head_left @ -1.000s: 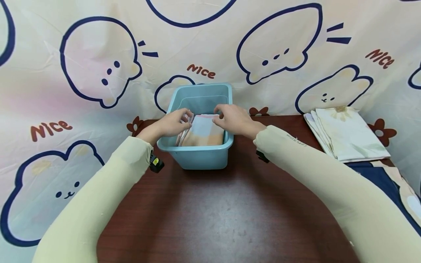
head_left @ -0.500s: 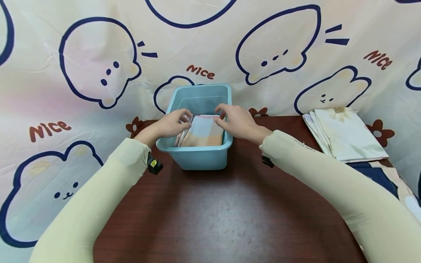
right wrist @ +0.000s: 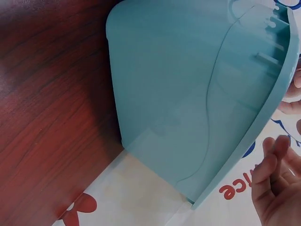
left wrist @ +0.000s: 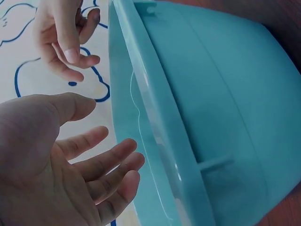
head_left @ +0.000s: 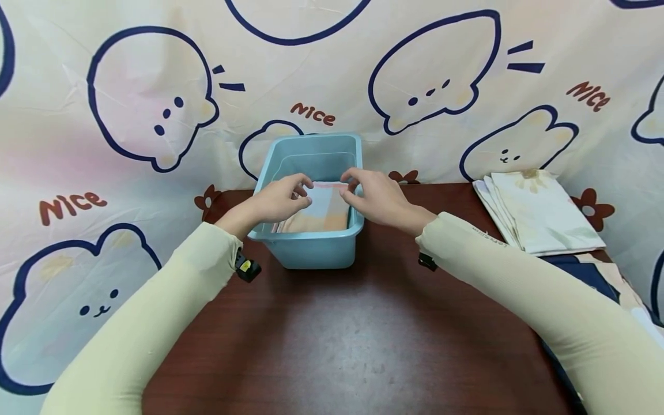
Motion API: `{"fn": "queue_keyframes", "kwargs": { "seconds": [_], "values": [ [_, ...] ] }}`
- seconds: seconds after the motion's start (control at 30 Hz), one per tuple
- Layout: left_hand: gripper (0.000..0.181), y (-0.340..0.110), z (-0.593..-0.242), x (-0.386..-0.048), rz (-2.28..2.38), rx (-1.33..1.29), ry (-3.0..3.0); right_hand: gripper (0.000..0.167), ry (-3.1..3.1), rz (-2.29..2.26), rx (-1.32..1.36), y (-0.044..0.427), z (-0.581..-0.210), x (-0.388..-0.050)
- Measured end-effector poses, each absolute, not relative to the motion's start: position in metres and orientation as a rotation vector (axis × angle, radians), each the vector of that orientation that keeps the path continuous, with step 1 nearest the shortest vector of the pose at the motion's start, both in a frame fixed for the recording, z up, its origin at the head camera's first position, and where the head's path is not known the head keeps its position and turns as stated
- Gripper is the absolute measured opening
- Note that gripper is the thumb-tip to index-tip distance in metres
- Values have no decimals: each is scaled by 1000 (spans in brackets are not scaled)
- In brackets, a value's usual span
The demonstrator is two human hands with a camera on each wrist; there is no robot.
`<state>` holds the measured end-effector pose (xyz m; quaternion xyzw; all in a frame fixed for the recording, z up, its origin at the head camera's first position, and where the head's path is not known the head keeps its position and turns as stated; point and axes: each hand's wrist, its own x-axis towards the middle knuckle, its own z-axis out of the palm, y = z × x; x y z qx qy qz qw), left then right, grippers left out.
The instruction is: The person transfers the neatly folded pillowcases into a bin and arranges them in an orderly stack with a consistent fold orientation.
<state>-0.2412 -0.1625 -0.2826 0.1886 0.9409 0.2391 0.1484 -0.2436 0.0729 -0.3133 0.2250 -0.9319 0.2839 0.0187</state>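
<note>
Right now both hands hang over the blue bin, and neither has hold of anything! The bin is upright on the dark reddish-brown table, its far end close to the cartoon-print backdrop. Down inside it lies a folded cloth, all soft patches of pale blue and peach with a pinkish line along the far edge.

Over the bin's left side comes the left hand, palm turned inward, fingers loosely bent and spread, thumb well apart from them. The left wrist view puts those fingertips above the bin's rim, clear of the plastic. And over the bin's right side, the right hand faces it, thumb and forefinger curving toward one another with a gap between. The right wrist view has the fingers past the rim, and they too are apart from it. So there's the cloth, within the bin's walls, below both hands, gripped by neither!

Beside the bin, at its near left corner, a small black device sits at the left wrist; another, the dark unit at the right wrist, is out to the bin's right. Well to the right of the bin sits a white folded stack with a faint flower print, and nearer than the bin on that same side, a navy fabric shows.
</note>
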Motion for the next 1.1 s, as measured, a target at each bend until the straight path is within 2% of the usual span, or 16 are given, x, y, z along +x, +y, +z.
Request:
{"fn": "queue_keyframes", "kwargs": {
  "seconds": [0.53,0.9,1.1],
  "values": [
    [38,-151,-281,-227,670,569,2724,32,-2904,922,695,91,-316,-224],
    [33,-146,-282,-222,756,684,2700,38,-2897,880,738,107,-316,-212],
    [33,-139,-282,-214,797,750,2672,36,-2885,901,740,115,-317,-204]
  ]
}}
